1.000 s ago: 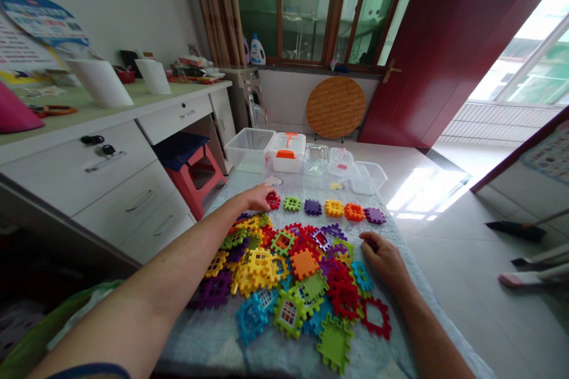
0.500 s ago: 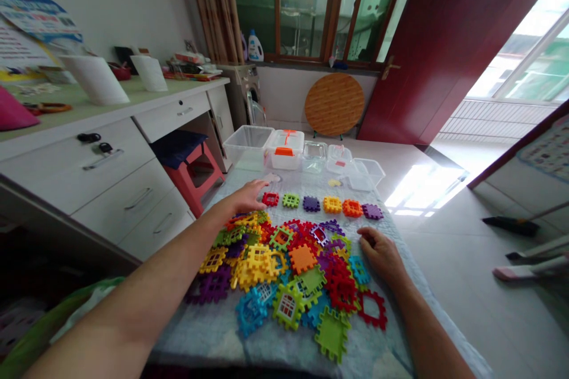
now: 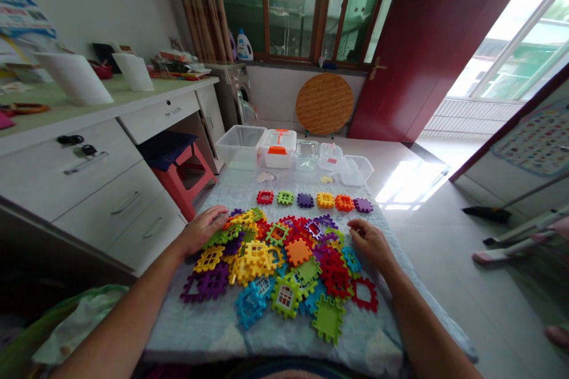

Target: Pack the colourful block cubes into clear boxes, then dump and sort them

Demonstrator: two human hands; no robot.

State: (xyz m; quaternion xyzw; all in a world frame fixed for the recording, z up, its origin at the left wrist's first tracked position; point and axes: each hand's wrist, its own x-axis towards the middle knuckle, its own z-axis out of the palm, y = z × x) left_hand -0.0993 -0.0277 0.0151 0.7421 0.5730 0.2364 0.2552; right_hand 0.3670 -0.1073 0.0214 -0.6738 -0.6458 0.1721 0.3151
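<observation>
A heap of plastic building tiles with toothed edges (image 3: 255, 257), in yellow, red, green, blue, purple and orange, is spread over the table. My left hand (image 3: 205, 228) rests at the heap's left edge, fingers stretched out beside yellow and green tiles, holding nothing I can see. On the right side, my right hand (image 3: 370, 241) lies on the cloth near a blue tile (image 3: 351, 260), its fingers loosely bent and nothing visible in them. Beyond the heap runs a row of single tiles, from a red tile (image 3: 265, 197) on the left to a purple tile (image 3: 363, 205) on the right.
At the far end of the table stand a clear bin (image 3: 240, 148), a lidded box with orange clasp (image 3: 278, 151) and several smaller clear containers. A pale blue cloth (image 3: 213, 331) covers the table. A red stool (image 3: 191, 174) and a desk (image 3: 111, 130) are on the left.
My left hand has drawn back from beside the red tile in the row to the heap's left edge. My right hand stays nearly in place. The camera view has shifted slightly.
</observation>
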